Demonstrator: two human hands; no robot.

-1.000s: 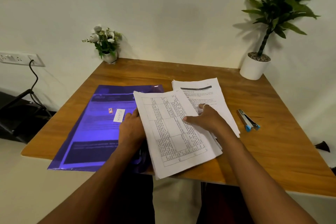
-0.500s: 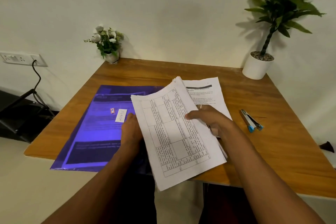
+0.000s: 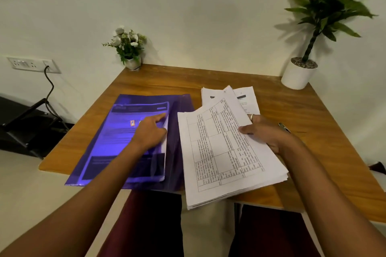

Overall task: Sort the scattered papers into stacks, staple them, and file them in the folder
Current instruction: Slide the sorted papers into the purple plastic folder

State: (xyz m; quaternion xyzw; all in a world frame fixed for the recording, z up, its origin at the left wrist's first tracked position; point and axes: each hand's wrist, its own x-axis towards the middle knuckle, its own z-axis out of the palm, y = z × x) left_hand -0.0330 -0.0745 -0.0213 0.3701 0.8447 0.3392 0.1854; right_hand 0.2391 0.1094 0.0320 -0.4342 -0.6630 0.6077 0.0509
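Note:
A purple translucent folder [image 3: 117,152] lies on the left half of the wooden table [image 3: 325,152], with printed sheets showing through its cover. My left hand [image 3: 149,132] is on the cover and pinches its right free edge between index finger and thumb. To the right, my right hand [image 3: 265,133] grips a thick paper stack [image 3: 221,156] with a printed table on top, thumb above and fingers below. The stack is tilted and overhangs the front edge. More sheets [image 3: 240,95] lie behind it. Only the tip of the stapler [image 3: 284,126] shows past my right hand.
A small pot of white flowers [image 3: 130,48] stands at the back left corner and a tall green plant in a white pot [image 3: 298,73] at the back right. A wall socket with a black cable [image 3: 31,64] and dark furniture [image 3: 23,125] are left of the table.
My left hand has come out from beside the stack and moved onto the folder's cover edge. My right hand has carried the stack to the right, off the folder.

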